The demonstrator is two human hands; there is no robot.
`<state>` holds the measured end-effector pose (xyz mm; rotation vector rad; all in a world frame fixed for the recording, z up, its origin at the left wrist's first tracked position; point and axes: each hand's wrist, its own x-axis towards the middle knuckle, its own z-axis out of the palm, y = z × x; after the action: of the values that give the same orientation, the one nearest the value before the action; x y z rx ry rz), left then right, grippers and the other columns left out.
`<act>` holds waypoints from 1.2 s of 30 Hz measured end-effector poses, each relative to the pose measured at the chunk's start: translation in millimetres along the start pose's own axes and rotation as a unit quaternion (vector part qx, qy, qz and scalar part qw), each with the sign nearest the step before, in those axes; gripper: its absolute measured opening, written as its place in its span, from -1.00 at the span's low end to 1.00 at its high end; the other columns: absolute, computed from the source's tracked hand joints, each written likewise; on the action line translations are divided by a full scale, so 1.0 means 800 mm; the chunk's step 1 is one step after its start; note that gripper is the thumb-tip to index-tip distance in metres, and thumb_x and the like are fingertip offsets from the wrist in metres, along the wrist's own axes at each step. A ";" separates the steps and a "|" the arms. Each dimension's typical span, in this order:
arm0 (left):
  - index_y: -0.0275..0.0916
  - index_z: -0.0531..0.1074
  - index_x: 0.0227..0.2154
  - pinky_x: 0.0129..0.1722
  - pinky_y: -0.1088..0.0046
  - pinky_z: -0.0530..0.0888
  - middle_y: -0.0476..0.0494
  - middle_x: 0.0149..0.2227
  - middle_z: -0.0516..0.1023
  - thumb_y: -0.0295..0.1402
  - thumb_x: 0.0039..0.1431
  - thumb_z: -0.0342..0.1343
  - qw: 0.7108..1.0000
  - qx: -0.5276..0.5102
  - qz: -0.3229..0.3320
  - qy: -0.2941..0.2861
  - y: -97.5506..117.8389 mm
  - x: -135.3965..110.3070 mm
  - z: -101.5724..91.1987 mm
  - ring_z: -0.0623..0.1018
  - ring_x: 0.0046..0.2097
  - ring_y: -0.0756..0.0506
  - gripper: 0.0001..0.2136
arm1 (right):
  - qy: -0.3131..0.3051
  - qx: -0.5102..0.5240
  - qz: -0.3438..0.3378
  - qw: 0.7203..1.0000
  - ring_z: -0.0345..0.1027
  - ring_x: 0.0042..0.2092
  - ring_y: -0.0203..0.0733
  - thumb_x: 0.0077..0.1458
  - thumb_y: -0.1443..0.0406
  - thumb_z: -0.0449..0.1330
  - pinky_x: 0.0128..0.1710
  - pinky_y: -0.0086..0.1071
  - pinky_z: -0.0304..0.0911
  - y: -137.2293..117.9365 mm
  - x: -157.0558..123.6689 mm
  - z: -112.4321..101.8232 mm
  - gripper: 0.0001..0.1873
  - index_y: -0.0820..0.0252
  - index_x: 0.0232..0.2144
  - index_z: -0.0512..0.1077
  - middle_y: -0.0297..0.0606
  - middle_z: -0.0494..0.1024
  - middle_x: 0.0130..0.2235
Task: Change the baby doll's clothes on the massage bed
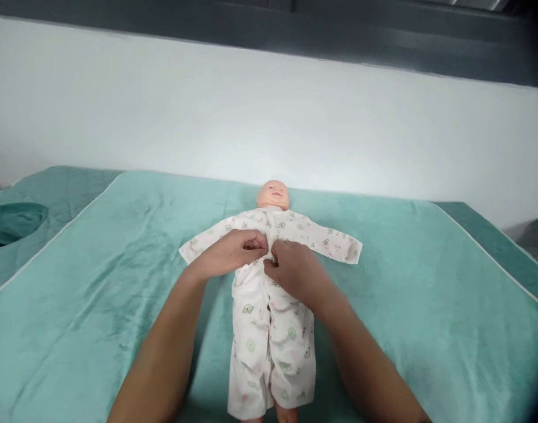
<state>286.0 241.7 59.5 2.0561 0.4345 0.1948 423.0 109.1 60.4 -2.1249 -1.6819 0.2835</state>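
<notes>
A baby doll [273,194] lies face up on a teal towel [405,294], head away from me. It wears a white printed romper [273,346] with both sleeves spread out to the sides. My left hand [231,252] and my right hand [295,267] meet over the doll's chest. Each pinches the romper's front edge at the middle opening, fingers curled tight on the fabric. The doll's bare feet show at the bottom edge of the view.
The towel covers a padded table that ends at a white wall [269,117] behind. A dark teal folded cloth [13,220] lies at the far left. A second table edge [493,235] shows at the right.
</notes>
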 end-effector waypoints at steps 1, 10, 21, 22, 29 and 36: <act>-0.24 0.44 -0.29 -0.45 0.53 0.24 -0.04 -0.41 0.39 -0.22 0.22 0.03 1.000 0.003 0.000 -0.009 0.000 -0.001 -0.001 0.33 -0.39 0.02 -0.81 | 0.005 0.021 -0.018 1.000 0.05 -0.47 -0.31 0.10 0.30 0.07 -0.49 -0.35 -0.14 0.003 -0.002 0.000 -0.76 0.20 -0.54 0.11 -0.27 0.35 -0.46; -0.21 0.45 -0.31 -0.38 0.51 0.27 -0.03 -0.36 0.33 -0.09 0.08 0.21 0.995 0.084 0.031 -0.038 0.001 0.001 -0.001 0.31 -0.34 0.01 -0.72 | -0.139 0.463 0.023 0.875 0.36 -0.53 -0.30 0.17 0.07 0.17 -0.50 -0.45 0.23 0.063 0.007 0.006 -0.67 0.23 -0.43 0.37 -0.31 0.44 -0.58; -0.27 0.38 -0.43 -0.41 0.51 0.23 -0.03 -0.40 0.34 -0.24 0.17 0.12 0.998 0.032 0.058 -0.016 0.004 0.002 0.007 0.30 -0.38 0.03 -0.81 | -0.132 0.504 -0.022 0.853 0.30 -0.58 -0.36 0.14 0.04 0.23 -0.58 -0.52 0.17 0.070 0.010 0.010 -0.62 0.26 -0.43 0.35 -0.34 0.43 -0.60; -0.27 0.39 -0.40 -0.42 0.51 0.24 -0.04 -0.40 0.35 -0.21 0.19 0.11 0.998 0.005 0.059 -0.022 0.004 0.002 0.007 0.29 -0.39 0.03 -0.79 | -0.135 0.507 -0.029 0.851 0.31 -0.57 -0.35 0.15 0.04 0.22 -0.58 -0.51 0.17 0.072 0.010 0.010 -0.62 0.26 -0.42 0.35 -0.34 0.43 -0.59; -0.28 0.38 -0.37 -0.46 0.51 0.18 -0.02 -0.47 0.28 -0.14 0.21 0.10 0.994 -0.082 0.064 -0.024 0.001 0.005 0.012 0.24 -0.44 0.04 -0.73 | -0.117 0.524 -0.038 0.843 0.28 -0.60 -0.35 0.15 0.05 0.23 -0.60 -0.51 0.13 0.075 0.010 0.017 -0.65 0.24 -0.39 0.35 -0.37 0.41 -0.61; -0.28 0.35 -0.39 -0.47 0.51 0.18 -0.01 -0.47 0.28 -0.12 0.24 0.08 0.995 -0.080 0.055 -0.021 0.001 0.007 0.014 0.26 -0.44 0.05 -0.71 | -0.096 0.532 -0.039 0.840 0.27 -0.61 -0.37 0.15 0.09 0.24 -0.62 -0.53 0.09 0.074 0.011 0.021 -0.67 0.25 -0.41 0.36 -0.37 0.40 -0.63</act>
<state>294.8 234.1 54.5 1.9245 0.2712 0.2443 470.1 109.7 20.4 -1.1909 -1.2022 1.1282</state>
